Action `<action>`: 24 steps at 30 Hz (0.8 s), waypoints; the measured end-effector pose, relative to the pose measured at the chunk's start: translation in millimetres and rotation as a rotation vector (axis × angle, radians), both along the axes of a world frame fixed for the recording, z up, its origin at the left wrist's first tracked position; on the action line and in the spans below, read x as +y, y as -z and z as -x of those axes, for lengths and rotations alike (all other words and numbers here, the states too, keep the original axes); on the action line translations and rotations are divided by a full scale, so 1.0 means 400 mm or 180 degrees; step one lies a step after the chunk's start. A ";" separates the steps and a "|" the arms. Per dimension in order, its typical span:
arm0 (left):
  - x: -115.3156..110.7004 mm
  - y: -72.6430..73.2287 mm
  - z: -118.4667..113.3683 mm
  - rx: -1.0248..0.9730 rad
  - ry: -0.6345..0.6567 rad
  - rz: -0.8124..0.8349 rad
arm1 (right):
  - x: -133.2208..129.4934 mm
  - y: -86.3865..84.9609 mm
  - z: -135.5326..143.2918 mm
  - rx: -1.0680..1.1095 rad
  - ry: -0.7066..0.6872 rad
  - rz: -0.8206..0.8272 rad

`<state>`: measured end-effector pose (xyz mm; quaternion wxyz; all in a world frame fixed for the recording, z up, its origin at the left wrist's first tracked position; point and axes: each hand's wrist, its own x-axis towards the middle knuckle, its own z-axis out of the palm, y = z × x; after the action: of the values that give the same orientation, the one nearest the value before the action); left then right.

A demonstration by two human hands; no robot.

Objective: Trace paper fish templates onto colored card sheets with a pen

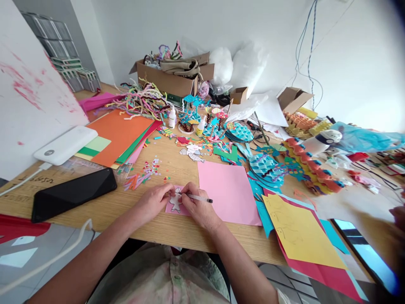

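Note:
My right hand (200, 210) is closed around a pen (202, 198), its tip end hidden at the fingers beside a white paper cutout (175, 201). The cutout has a dark outline and looks fish-shaped. It lies on a small pink paper piece (168, 208) near the table's front edge. From the left, my left hand (156, 200) presses its bent fingertips on the upper left edge of the cutout and the pink piece. Just right of my right hand lies a large pink sheet (232, 190).
Left are a black phone (74, 192), a white power bank (66, 145) and orange paper (122, 131). Glue bottles (172, 118), paper scraps (152, 169) and blue paper fish (265, 166) lie beyond. Yellow paper (300, 226) and a lit screen (363, 253) are right; a blurred hand (398, 215) shows at the edge.

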<state>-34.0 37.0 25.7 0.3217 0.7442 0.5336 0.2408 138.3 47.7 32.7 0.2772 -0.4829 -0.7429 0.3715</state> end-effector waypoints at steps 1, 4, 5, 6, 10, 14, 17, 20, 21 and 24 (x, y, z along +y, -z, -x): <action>0.000 0.002 0.001 0.0015 0.0009 -0.0003 | -0.002 -0.001 -0.002 0.0088 0.0006 0.0044; 0.000 0.008 0.003 0.0064 0.0024 -0.0042 | -0.012 -0.006 -0.006 0.0369 0.0005 0.0161; 0.000 0.010 0.003 0.0070 0.0030 -0.0067 | -0.017 -0.009 -0.006 0.0421 -0.0027 0.0188; -0.001 0.012 0.003 0.0072 0.0033 -0.0090 | -0.022 -0.011 -0.007 0.0438 -0.0073 0.0206; -0.003 0.014 -0.002 0.0032 0.0022 -0.0105 | -0.035 -0.020 -0.014 0.0461 -0.0031 0.0124; -0.004 0.009 -0.007 0.0011 0.0035 -0.0083 | -0.044 -0.021 -0.038 0.0523 0.0269 -0.0059; -0.005 0.006 -0.007 -0.0008 -0.0028 -0.0186 | -0.058 -0.006 -0.054 0.0226 0.0238 -0.0341; -0.011 0.004 -0.012 0.0138 -0.0073 -0.0556 | -0.078 0.016 -0.061 -0.0091 0.0274 -0.0590; -0.015 0.003 -0.015 0.0242 -0.0047 -0.0688 | -0.085 0.019 -0.062 -0.0139 0.0299 -0.0651; -0.027 0.000 -0.031 0.0615 0.0174 -0.0883 | -0.109 -0.006 -0.068 -0.0068 0.0374 -0.0807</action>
<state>-21.5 26.3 25.8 0.1697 0.8153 0.5033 0.2307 165.6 3.9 35.2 0.3494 -0.4907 -0.7572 0.2525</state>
